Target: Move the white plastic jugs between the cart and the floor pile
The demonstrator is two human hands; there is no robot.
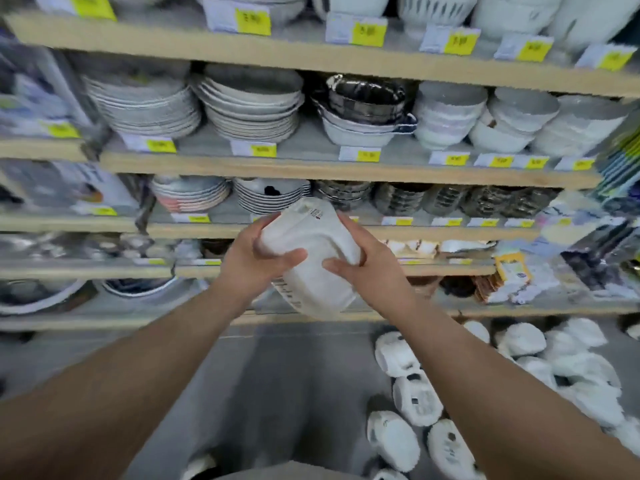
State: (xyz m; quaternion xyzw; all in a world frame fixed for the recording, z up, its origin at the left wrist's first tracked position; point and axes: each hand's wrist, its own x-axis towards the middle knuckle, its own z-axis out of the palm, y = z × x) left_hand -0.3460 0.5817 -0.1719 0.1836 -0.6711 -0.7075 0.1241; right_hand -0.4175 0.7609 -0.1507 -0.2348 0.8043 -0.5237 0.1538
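Hands, left [254,258] and right [363,268], grip stacked white bowls [311,258] (tilted) near shelf edge [207,230].

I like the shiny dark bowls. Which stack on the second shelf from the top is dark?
The dark bowl stack in the middle, sitting on a white handled dish. Every other stack on that shelf is white or pale grey.

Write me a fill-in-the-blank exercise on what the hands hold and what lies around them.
1. The left hand and the right hand grip a stack of ____ bowls.
2. The stack is held with the bowls' bases turned ____ the camera.
3. The price tags on the shelf edges are white and ____.
4. More white bowls lie on the ____, to the right.

Missing words: white; toward; yellow; floor
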